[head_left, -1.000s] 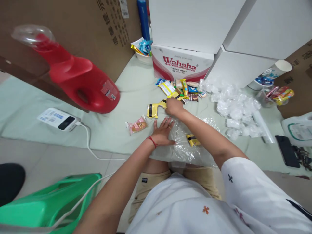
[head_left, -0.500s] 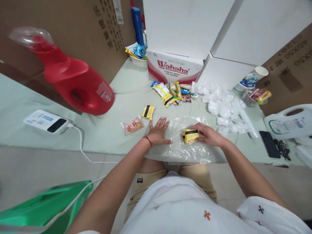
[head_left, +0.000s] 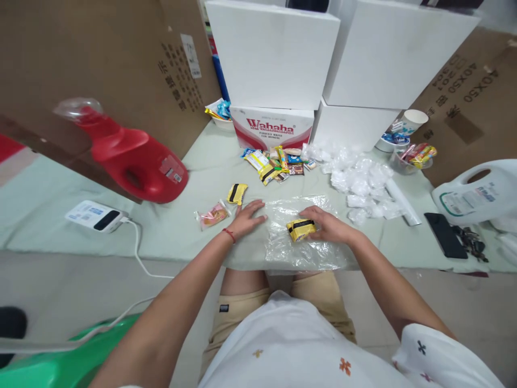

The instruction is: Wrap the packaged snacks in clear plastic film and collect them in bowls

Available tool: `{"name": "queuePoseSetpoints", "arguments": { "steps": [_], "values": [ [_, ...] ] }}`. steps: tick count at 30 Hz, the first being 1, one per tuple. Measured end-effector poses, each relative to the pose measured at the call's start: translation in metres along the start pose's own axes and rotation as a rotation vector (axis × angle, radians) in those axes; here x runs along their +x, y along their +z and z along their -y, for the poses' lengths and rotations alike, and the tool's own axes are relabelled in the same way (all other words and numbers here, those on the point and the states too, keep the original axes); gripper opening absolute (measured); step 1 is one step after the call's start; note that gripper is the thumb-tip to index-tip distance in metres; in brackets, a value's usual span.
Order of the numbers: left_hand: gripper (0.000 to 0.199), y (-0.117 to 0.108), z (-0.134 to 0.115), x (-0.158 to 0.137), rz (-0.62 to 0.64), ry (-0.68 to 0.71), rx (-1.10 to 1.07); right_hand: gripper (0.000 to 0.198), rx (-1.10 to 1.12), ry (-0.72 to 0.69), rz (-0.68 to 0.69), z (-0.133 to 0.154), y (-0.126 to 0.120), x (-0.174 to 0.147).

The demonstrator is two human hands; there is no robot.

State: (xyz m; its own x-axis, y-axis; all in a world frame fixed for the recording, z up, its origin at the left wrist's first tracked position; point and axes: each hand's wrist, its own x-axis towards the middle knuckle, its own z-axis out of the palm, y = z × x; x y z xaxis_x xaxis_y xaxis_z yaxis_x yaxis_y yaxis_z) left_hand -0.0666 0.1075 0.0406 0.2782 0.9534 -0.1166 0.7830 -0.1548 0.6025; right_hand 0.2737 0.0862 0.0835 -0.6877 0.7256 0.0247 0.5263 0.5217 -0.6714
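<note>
Beyond and right of the right hand (head_left: 329,225), a tub (head_left: 403,164) holds wrapped snacks. That hand pinches yellow packets (head_left: 300,230) over a plastic sheet (head_left: 283,253) reaching the near tabletop (head_left: 208,175) edge. The left hand (head_left: 244,221) is spread; bare room lies just ahead.

Box (head_left: 299,137): red "Wahaha®", with "PURIFIED WATER FOR DRINKING" beneath
Right carton (head_left: 464,110): "40X50" twice, "201", "304", Chinese characters
Left carton (head_left: 121,64): rows of Chinese characters, the larger ending in "提示"; white sticker (head_left: 190,55), print too small
Yellow packet (head_left: 299,231): lettering too small to read
Red jug (head_left: 135,161): label (head_left: 172,171) illegible
White jug (head_left: 480,191): wording illegible
</note>
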Motion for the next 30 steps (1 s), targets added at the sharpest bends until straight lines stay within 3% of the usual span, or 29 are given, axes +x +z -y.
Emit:
{"name": "queuePoseSetpoints", "arguments": {
  "steps": [4, 6, 11, 13, 16, 18, 21, 25, 30],
  "values": [
    [0.032, 0.0, -0.008, 0.003, -0.437, -0.052, 0.027, 0.049, 0.052, -0.004, -0.15, 0.006, -0.002, -0.007],
    [0.032, 0.004, -0.022, 0.007, -0.495, -0.078, 0.124, 0.035, 0.056, 0.062, -0.235, 0.006, -0.006, -0.011],
    [0.049, 0.021, -0.054, 0.025, -0.31, -0.026, 0.32, 0.027, -0.048, 0.274, -0.425, -0.012, -0.017, -0.008],
    [0.042, 0.026, -0.058, 0.034, -0.232, -0.025, 0.368, 0.029, -0.177, 0.278, -0.425, -0.023, -0.02, 0.005],
    [0.019, 0.025, -0.056, 0.045, -0.134, -0.009, 0.341, 0.057, -0.353, 0.25, -0.273, -0.037, -0.022, 0.037],
    [0.017, 0.021, -0.054, 0.047, -0.082, 0.035, 0.266, 0.075, -0.399, 0.244, -0.108, -0.043, -0.024, 0.06],
    [0.019, 0.012, -0.054, 0.04, -0.083, 0.17, 0.195, 0.059, -0.416, 0.22, 0.088, -0.046, -0.033, 0.076],
    [0.02, 0.003, -0.065, 0.015, -0.197, 0.463, 0.291, 0.022, -0.417, 0.095, 0.1, -0.036, -0.047, 0.052],
    [0.02, 0.005, -0.079, -0.025, -0.288, 0.764, 0.422, 0.021, -0.563, -0.095, -0.031, -0.018, -0.035, -0.008]
  ]
}}
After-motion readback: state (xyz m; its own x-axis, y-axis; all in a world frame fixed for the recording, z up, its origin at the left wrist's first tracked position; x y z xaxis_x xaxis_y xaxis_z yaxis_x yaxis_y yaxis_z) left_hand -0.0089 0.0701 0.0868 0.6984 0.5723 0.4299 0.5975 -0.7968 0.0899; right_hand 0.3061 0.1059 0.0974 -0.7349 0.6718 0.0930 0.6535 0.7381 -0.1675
